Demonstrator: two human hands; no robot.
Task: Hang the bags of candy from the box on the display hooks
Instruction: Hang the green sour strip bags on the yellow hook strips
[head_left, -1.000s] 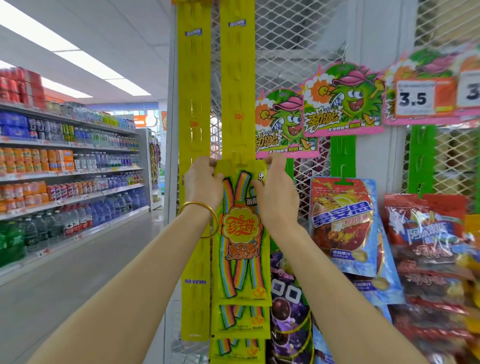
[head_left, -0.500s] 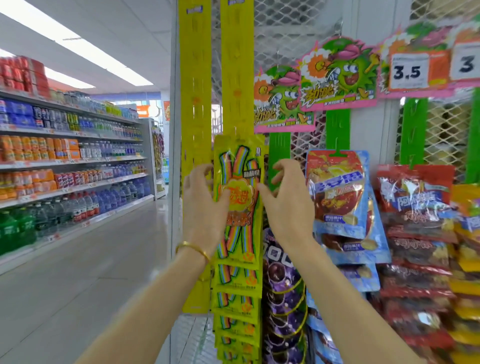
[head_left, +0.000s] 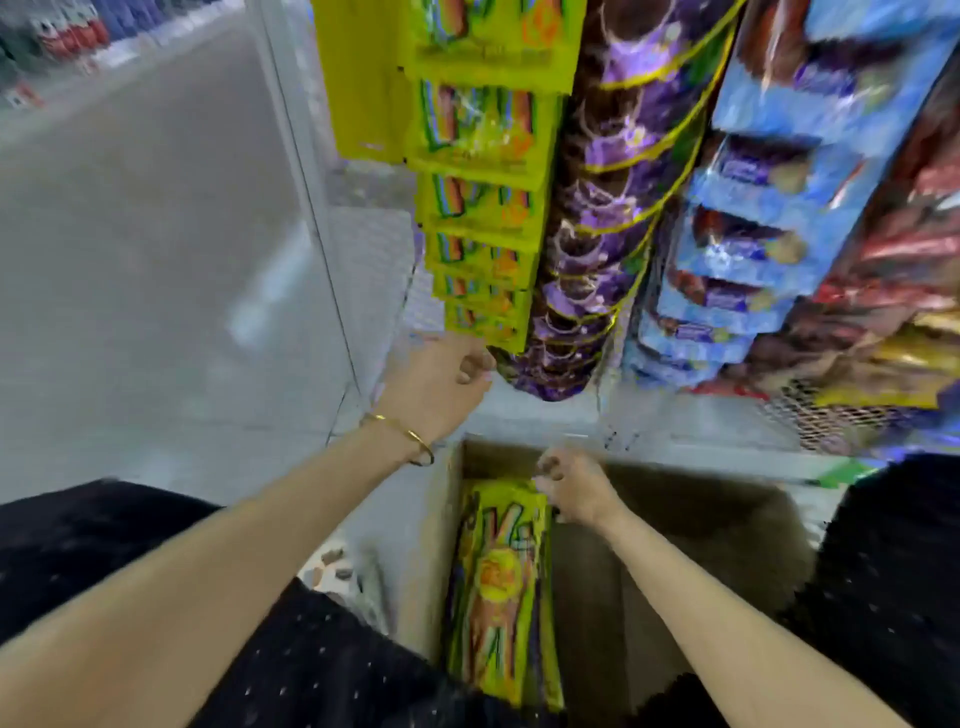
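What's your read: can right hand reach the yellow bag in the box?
Likely yes: right hand sits at the top edge of the yellow bag in the open box, nothing between.

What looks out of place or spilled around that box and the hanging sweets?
Nothing is clearly wrong. The yellow-green candy bags hang in an even overlapping column, and one more bag sits in the brown cardboard box. A few small brown bits lie on the grey floor beside it, too blurred to identify.

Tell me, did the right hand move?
Yes. The right hand dropped from the top of the hanging yellow bags to below them, at the box.
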